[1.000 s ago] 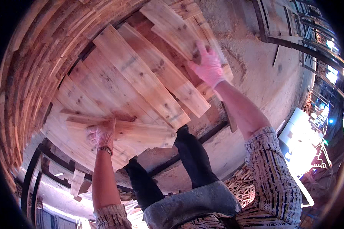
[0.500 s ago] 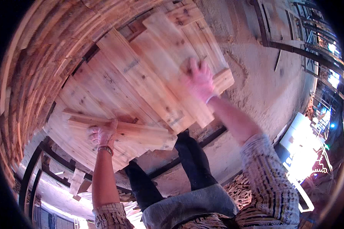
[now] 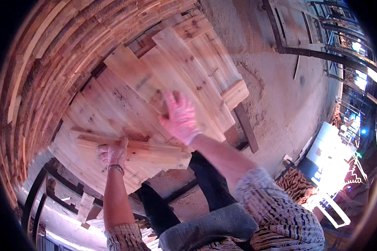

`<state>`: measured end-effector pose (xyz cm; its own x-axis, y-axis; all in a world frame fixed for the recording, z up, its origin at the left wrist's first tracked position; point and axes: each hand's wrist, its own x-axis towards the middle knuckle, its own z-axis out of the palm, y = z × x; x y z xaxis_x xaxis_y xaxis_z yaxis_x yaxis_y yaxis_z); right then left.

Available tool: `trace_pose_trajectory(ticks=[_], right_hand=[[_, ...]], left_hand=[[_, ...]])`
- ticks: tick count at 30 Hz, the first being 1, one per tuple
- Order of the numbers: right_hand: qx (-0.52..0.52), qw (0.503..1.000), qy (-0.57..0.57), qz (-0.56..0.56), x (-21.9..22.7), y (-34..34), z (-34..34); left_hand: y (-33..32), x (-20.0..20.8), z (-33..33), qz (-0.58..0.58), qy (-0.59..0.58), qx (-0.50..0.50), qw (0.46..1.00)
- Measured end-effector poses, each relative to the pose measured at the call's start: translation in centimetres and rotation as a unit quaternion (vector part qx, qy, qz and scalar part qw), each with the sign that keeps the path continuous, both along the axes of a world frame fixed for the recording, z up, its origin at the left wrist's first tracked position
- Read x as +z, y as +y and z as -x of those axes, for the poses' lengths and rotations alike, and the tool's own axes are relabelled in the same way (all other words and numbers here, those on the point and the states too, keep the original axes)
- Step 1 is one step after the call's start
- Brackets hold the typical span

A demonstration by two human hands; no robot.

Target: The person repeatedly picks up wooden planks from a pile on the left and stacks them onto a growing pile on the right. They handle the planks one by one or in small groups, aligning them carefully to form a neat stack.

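Note:
My left hand (image 3: 113, 154), in a pale pinkish glove, is closed on a short wooden board (image 3: 153, 151) lying across other boards. Its fingers curl over the near side. My right hand (image 3: 181, 119), gloved the same way and slightly blurred, lies over a long knotty board (image 3: 132, 69) in the middle of the layer, its fingers apart and thumb out to the left. To its right, another long board (image 3: 192, 69) slants across the pile. Whether the right palm presses on the wood I cannot tell.
A tall stack of board edges (image 3: 58, 71) curves along the left. A short block (image 3: 235, 94) sits at the pile's right edge above a dark bar (image 3: 246, 127). Metal frames (image 3: 310, 52) stand at the far right, and a heap of wood pieces (image 3: 295, 186) lies lower right.
My right hand has moved left and nearer, from the pile's right side to the middle boards. My left hand stays on the short board. The view has shifted a little.

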<state>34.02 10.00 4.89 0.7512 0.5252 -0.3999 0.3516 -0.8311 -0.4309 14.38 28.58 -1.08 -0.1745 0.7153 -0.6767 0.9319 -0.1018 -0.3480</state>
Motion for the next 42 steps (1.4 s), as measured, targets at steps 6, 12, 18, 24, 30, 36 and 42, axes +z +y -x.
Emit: trace_pose_trajectory(ticks=[6,12,18,24,30,36,42], right_hand=[[0.004,0.990,-0.137,0.024,1.2,-10.6,-13.5],[-0.044,0.995,-0.081,0.035,-4.7,-13.2,-16.4],[0.032,0.997,-0.019,0.069,2.1,-8.6,-13.6],[0.012,0.867,0.481,-0.129,2.0,-8.0,-0.2],[-0.096,0.883,0.427,-0.170,6.3,-10.2,-4.0],[-0.150,0.979,0.138,-0.005,3.6,-16.2,-17.3],[-0.091,0.984,-0.091,0.123,-5.1,-16.2,-21.9]], left_hand=[[-1.1,0.6,-1.9,-0.075,-0.012,0.081,0.994],[-1.9,0.0,-1.2,-0.128,-0.123,0.130,0.975],[-3.0,3.8,-1.7,-0.115,-0.439,0.354,0.818],[-10.0,7.2,-4.6,0.051,-0.615,0.358,0.700],[-9.0,10.3,-9.2,0.133,-0.617,0.361,0.686],[-4.8,-0.7,-6.3,0.024,-0.339,-0.109,0.934],[-7.4,-4.7,-5.7,0.151,-0.122,-0.138,0.971]])
